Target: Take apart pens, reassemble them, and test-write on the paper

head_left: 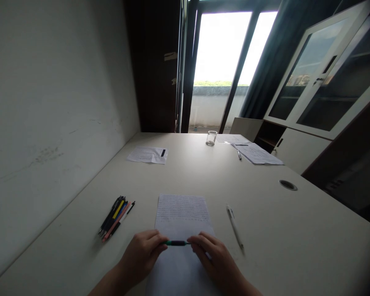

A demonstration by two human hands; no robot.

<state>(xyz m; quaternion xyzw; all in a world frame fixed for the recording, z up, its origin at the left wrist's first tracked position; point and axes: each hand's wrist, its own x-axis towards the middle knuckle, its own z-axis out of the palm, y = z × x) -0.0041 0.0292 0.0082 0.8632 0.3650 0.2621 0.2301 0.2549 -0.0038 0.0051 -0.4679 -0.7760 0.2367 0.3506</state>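
Observation:
A green pen with a dark grip (178,243) lies level between my two hands, above a sheet of paper. My left hand (144,250) pinches its green end, and the fingertips of my right hand (211,253) close on its other end. Beneath the hands, the paper (183,209) has lines of handwriting on its upper part, while its lower part looks blank. A white pen (234,227) rests on the table just right of the paper. To the left of my left hand is a bunch of several pens (116,218), black, yellow, blue and pink among them.
The white table (185,176) meets a wall on the left. Farther back are a left sheet (148,155), a clear glass (211,138), right-hand papers (259,153) and another pen (239,155). A round cable hole (287,185) is at the right. A glass-door cabinet (323,74) stands beyond.

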